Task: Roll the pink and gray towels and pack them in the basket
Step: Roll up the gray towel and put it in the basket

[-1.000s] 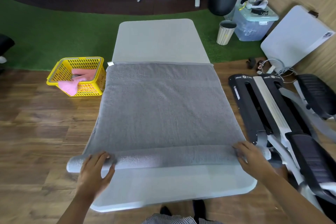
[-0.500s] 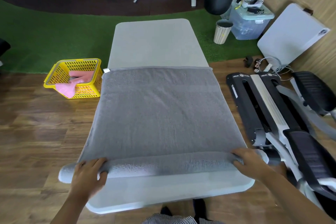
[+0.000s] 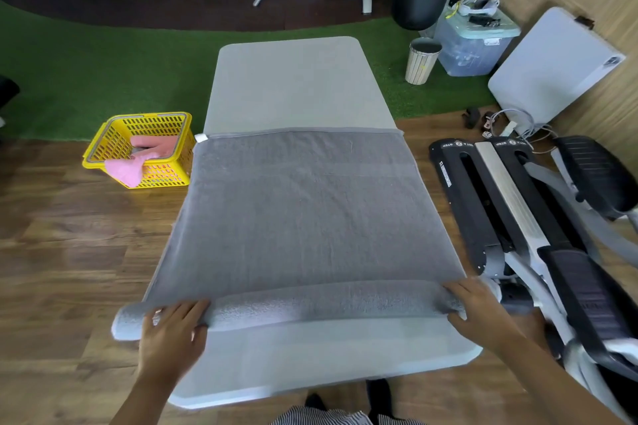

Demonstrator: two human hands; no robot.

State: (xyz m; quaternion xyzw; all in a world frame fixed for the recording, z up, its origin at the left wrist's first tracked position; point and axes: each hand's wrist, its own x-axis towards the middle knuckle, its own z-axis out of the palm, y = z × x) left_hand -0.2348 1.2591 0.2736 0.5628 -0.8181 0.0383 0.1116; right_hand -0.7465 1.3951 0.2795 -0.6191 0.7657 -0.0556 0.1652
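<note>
— Two hands on one roll, then. Which way does it lie?

— Crosswise. The gray towel (image 3: pixel 303 214) is spread flat along the table (image 3: pixel 293 86), and its near end is wound into a tube whose long axis runs left to right, straight across in front of the person. The left hand (image 3: pixel 172 335) sits at the tube's left end, which overhangs the table edge; the right hand (image 3: pixel 478 309) sits at the right end.

— Gripping it?

— Not quite. The fingers of both hands curve over the top of the roll and press on it (no pinch that I can make out). I'd call them open hands resting on the cloth.

— And the unrolled part?

— All of it lies beyond the fingertips, away from the body. So the roll likely has to travel forward, square to its own axis, with both ends kept level or it will cone.

— The pink towel (image 3: pixel 145 155)?

— Already in the yellow basket (image 3: pixel 103 140) on the floor, left of the table, one corner draped over the rim. The left hand is nearer to it.
</note>
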